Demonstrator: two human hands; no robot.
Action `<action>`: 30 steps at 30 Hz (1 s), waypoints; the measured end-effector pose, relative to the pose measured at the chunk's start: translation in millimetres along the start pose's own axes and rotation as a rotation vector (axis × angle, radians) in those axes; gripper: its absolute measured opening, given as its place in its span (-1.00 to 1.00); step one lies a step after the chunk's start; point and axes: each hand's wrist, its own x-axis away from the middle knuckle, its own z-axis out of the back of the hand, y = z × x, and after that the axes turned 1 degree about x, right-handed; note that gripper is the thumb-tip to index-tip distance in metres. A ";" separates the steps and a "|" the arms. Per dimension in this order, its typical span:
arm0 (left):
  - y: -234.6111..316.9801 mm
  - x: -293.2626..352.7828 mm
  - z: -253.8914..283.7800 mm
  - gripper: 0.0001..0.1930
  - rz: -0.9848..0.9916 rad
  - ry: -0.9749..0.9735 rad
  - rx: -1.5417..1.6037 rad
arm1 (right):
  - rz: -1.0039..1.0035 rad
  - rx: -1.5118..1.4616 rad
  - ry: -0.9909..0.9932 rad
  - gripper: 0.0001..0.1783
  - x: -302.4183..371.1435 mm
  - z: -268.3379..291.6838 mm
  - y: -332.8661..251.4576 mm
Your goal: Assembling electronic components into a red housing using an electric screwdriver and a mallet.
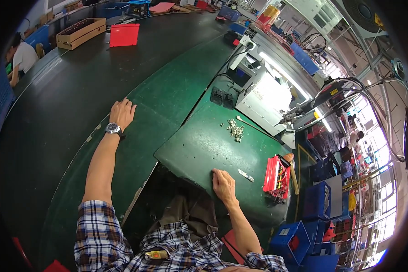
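Note:
My left hand (122,112), with a watch (112,128) on its wrist, lies flat on the dark green worktop (143,122), fingers stretched and holding nothing. My right hand (224,183) rests on the near edge of the green bench (190,152), its fingers curled in with nothing seen in them. Right of it lies a small pale strip (246,175). Farther right sits a red casing (277,179) with dark parts and wires inside. A pile of small metal pieces (235,131) lies beyond my right hand.
A white machine (263,97) with a bright lamp stands at the back right, near two black blocks (222,98). A thin rod (257,125) lies before it. Blue bins (291,240) stand lower right. Across the belt are a red panel (123,35) and cardboard box (81,33); a person (23,56) sits left.

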 end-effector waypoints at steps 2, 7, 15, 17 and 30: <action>-6.8 1.0 -5.8 -0.71 -0.022 0.006 -0.004 | -0.002 -0.012 -0.019 -0.81 -2.1 1.0 -2.0; -2.5 -6.9 -9.6 -0.76 -0.071 -0.033 0.029 | -0.017 -0.010 -0.016 -0.80 -1.2 3.4 1.4; -18.8 -12.3 -13.5 -0.81 -0.163 -0.066 0.085 | -0.070 0.028 0.016 -0.78 4.1 5.7 1.2; -8.2 -15.2 -22.0 -0.80 -0.181 -0.077 0.096 | -0.039 -0.045 -0.020 -0.86 9.9 1.3 8.7; -64.9 -81.3 -11.4 -0.64 -0.169 -0.421 0.150 | -0.125 -0.044 0.095 -0.88 19.7 -11.5 4.9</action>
